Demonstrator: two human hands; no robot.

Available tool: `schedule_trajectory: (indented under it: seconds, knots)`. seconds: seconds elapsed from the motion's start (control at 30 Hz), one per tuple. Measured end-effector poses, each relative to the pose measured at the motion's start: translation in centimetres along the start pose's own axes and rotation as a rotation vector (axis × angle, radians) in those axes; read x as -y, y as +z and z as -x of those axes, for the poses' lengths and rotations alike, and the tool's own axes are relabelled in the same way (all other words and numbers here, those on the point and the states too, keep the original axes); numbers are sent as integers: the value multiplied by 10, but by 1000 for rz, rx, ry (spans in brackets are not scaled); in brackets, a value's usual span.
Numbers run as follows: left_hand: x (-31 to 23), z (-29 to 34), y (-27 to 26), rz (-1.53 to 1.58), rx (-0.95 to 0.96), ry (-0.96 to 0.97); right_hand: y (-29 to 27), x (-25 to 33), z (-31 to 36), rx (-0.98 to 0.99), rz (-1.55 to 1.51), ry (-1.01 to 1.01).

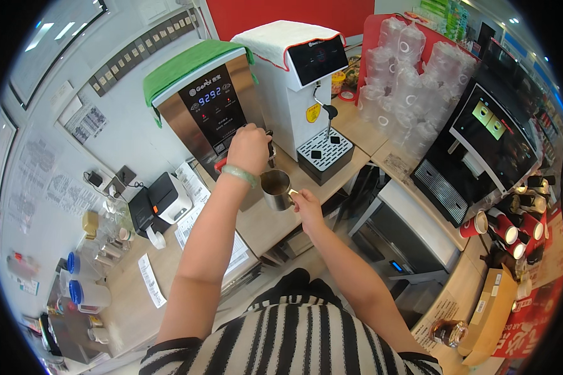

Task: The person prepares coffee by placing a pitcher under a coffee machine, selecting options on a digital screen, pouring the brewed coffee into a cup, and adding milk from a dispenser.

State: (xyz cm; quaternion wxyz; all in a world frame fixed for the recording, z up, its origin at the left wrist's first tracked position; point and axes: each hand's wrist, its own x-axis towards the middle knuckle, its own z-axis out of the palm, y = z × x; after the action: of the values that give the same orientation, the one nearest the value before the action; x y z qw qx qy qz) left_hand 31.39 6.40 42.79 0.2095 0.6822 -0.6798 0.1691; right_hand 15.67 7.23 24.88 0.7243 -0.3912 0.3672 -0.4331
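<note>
A stainless steel pitcher (276, 199) is held under the spout of a hot water dispenser (187, 115) with a dark front panel and lit digits. My right hand (308, 209) grips the pitcher's handle, fingers closed round it. Up at the dispenser's front, my left hand (249, 149) is closed at the tap, a pale bracelet on its wrist. The black tap lever (270, 142) shows just past its knuckles; the fingertips are hidden behind the hand. Inside the pitcher it looks dark brownish, and I cannot tell how full it is.
Right of the dispenser stands a white machine (288, 53) with a drip tray (325, 152). Beyond it are stacked clear plastic cups (397, 81) and a black coffee machine (481, 150). A label printer (169, 197) and paper sheets lie left. Red cups (502, 226) and an open cardboard box (488, 315) sit right.
</note>
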Motion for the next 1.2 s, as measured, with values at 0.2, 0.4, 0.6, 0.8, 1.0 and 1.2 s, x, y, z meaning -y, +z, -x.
schedule_trajectory:
  seconds: [0.2,0.4,0.6,0.8,1.0,1.2]
  knots:
    - [-20,20,-13,22,-39,173,8,-4,-16,11,-11,3]
    - [-13,22,-14,24,-66,243,12,-8,-26,21,-22,27]
    - [-14,16,-20,58,-41,212,9,-18,-37,21,2,-31]
    - [-11,0,-20,14,-12,77,2,-16,-32,15,47,-35]
    - [-18,7,-32,71,-208,134,-16,-8,-11,-22,95,41]
    - [-29,84,-46,502,-392,297,-62,-15,1,-117,4,-198]
